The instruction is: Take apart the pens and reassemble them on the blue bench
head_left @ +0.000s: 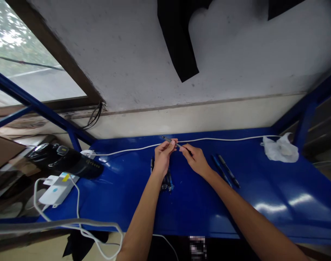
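Over the middle of the blue table (189,203), my left hand (164,154) pinches a dark grey pen (167,139) whose tip points to the upper left. Close beside it, my right hand (194,156) has its fingers closed round a thin dark piece at the pen's right end; whether the two parts are joined is too small to tell. Several pens and small parts (169,181) lie under and beside my left wrist. To the right of my right hand, a blue pen (221,168) and a dark pen (229,171) lie side by side.
A black bottle (67,159) lies at the left, near a white power strip (56,190) with looped cables. A white cord (222,139) runs along the table's back. A crumpled white plastic bag (281,148) is at the right. Blue frame bars rise at both sides.
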Action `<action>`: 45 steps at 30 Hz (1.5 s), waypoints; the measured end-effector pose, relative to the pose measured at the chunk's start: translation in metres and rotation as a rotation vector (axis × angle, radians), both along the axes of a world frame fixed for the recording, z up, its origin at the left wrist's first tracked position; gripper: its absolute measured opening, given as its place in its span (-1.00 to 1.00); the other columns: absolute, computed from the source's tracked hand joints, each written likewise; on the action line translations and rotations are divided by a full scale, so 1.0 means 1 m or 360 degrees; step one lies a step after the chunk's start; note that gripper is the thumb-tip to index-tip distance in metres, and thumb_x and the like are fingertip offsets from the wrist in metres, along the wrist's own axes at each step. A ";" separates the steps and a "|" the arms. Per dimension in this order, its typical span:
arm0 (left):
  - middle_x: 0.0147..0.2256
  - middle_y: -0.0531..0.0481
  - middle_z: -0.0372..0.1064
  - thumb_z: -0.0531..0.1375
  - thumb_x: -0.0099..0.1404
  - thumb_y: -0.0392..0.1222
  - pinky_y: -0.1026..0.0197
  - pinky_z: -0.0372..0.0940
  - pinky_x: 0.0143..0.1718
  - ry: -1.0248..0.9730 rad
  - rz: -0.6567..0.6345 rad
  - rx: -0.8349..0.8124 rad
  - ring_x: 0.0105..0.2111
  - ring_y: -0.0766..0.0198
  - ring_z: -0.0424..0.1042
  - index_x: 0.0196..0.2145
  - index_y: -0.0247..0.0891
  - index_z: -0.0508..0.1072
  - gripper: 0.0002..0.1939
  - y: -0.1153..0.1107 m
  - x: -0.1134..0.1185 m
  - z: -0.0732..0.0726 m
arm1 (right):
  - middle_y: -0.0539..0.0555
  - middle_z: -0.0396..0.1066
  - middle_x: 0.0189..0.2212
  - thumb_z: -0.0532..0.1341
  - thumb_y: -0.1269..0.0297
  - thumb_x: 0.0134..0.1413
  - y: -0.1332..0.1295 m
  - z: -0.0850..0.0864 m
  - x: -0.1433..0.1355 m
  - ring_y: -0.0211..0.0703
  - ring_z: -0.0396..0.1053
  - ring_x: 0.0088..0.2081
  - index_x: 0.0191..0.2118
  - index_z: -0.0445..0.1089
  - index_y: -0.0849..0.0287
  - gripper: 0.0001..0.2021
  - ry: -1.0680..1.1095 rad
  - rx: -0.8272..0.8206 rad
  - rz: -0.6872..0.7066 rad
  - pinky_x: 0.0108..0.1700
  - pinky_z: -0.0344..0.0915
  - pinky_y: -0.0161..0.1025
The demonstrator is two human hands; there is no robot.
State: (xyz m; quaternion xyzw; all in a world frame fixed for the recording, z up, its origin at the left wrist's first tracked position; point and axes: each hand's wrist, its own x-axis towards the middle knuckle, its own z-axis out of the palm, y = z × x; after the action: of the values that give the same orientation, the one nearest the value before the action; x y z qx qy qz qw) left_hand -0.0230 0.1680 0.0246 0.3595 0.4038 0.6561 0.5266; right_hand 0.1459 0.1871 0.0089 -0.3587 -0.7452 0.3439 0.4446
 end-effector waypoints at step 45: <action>-0.01 -0.11 0.64 0.52 0.24 0.07 0.21 0.39 -0.07 0.0167 0.0173 0.0033 -0.16 0.24 0.52 -0.21 -0.20 0.74 -0.69 0.007 0.000 -0.008 | -0.09 0.37 -0.48 0.58 -0.07 0.02 0.009 0.008 -0.008 -0.38 0.13 -0.59 -0.22 0.55 0.11 -0.59 0.1268 -0.1002 0.0017 -0.60 0.11 -0.34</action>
State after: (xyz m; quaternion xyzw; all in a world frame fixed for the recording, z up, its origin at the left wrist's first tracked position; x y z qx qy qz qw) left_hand -0.0225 0.1754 0.0162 0.3761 0.4430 0.6682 0.4645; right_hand 0.1378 0.1962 0.0168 -0.3125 -0.3797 0.6643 0.5629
